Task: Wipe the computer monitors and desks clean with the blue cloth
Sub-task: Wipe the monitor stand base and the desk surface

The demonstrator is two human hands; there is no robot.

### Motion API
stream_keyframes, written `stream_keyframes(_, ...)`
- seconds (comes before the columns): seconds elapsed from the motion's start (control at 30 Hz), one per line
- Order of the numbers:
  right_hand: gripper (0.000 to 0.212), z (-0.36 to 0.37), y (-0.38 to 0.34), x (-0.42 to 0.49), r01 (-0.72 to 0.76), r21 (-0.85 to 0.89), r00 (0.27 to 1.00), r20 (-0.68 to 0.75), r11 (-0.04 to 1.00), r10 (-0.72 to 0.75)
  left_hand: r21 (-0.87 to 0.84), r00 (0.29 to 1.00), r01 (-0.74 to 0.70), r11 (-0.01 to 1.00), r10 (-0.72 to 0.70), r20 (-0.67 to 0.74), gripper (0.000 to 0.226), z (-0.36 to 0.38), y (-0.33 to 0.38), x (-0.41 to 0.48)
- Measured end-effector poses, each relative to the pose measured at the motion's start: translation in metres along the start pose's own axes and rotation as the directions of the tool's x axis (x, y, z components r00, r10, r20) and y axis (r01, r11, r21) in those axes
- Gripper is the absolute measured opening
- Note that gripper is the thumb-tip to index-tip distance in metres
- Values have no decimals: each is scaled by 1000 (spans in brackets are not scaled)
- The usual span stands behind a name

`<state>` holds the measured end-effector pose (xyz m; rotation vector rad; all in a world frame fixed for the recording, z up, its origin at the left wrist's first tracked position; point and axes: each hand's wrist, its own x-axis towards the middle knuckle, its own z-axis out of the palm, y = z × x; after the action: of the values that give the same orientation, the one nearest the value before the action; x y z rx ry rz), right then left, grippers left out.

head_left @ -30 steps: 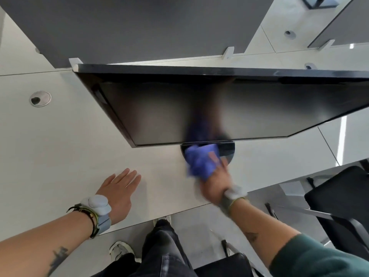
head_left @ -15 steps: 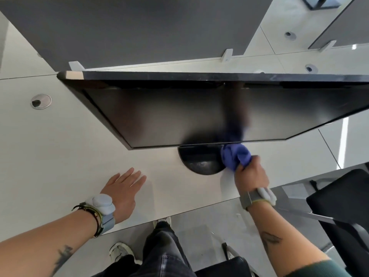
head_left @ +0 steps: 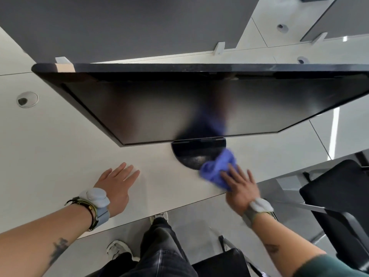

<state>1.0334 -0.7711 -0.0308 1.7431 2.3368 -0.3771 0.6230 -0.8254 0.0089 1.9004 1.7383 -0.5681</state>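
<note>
The wide black flat monitor stands on the pale laminate bench on a round black base, with the grey partition panel behind it. The crumpled blue cloth lies at the base's right rim under the right hand, while the left hand rests on the bench left of the base. A round cable grommet sits in the bench far left.
</note>
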Motion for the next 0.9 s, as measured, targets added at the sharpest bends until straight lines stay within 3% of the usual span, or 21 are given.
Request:
stream_keyframes(0.1, 54, -16, 50, -3, -354, 177, 925, -81, 918, 372, 4, 1000, 23, 1000, -23, 21, 73, 2, -1, 1)
stream_keyframes(0.17, 39, -27, 37, 6, -495, 266, 844, -81, 827, 531, 22, 999, 9, 1000, -9, 30, 73, 3, 0, 1)
stream_keyframes(0.23, 28, -15, -13, 6, -329, 267, 907, -178, 906, 382, 21, 999, -6, 1000, 5, 43, 73, 2, 3, 3)
stream_keyframes(0.3, 26, 5, -87, -10, 16, 191, 983, -185, 981, 20, -3, 999, -17, 1000, 17, 37, 74, 2, 5, 4)
stream_keyframes(0.37, 34, 18, -136, -15, 266, 107, 953, -179, 958, -245, 8, 999, -28, 1000, 28, 26, 74, 4, 1, 2)
stream_keyframes(0.4, 43, 17, -140, -9, 267, 101, 953, -175, 958, -247, 24, 998, -43, 999, 42, 48, 74, 6, -1, 0)
stream_keyframes(0.47, 58, 15, -132, 6, 43, 152, 990, -140, 987, -21, 45, 996, -63, 997, 60, 62, 74, 8, -15, -5)
stream_keyframes(0.5, 61, 15, -117, 5, -91, 176, 978, -172, 980, 121, 38, 995, -66, 997, 63, 80, 74, 9, -12, -3)
stream_keyframes(0.53, 64, 17, -116, 5, -140, 168, 965, -196, 976, 173, 32, 996, -47, 998, 45, 74, 74, 11, -18, -4)
stream_keyframes(0.57, 66, 21, -127, 0, -64, 135, 970, -225, 989, 93, -8, 998, -36, 999, 36, 60, 75, 12, -24, -7)
stream_keyframes(0.6, 68, 27, -145, -7, 99, 102, 976, -205, 990, -77, -1, 998, -40, 999, 40, 54, 75, 15, -29, -10)
stream_keyframes(0.67, 69, 44, -193, -16, 458, 94, 888, -93, 884, -451, -5, 998, -60, 998, 60, 23, 75, 20, -45, -18)
stream_keyframes(0.73, 72, 43, -270, 14, 584, 73, 811, -97, 808, -577, 3, 1000, -1, 1000, 1, 23, 75, 32, -104, -51)
stream_keyframes(0.77, 74, 40, -268, 30, 461, 36, 883, -115, 887, -454, -16, 999, 12, 1000, -11, 33, 74, 32, -102, -51)
stream_keyframes(0.83, 73, 28, -301, 74, 108, 155, 990, -107, 982, -92, -55, 999, 39, 998, -37, 35, 72, 41, -138, -61)
stream_keyframes(0.87, 70, 19, -299, 91, -84, 226, 991, -87, 971, 106, -59, 996, 44, 997, -40, 77, 67, 40, -139, -59)
stream_keyframes(0.9, 68, 12, -320, 106, -151, 268, 979, -92, 952, 181, -62, 996, 67, 996, -63, 65, 62, 41, -158, -68)
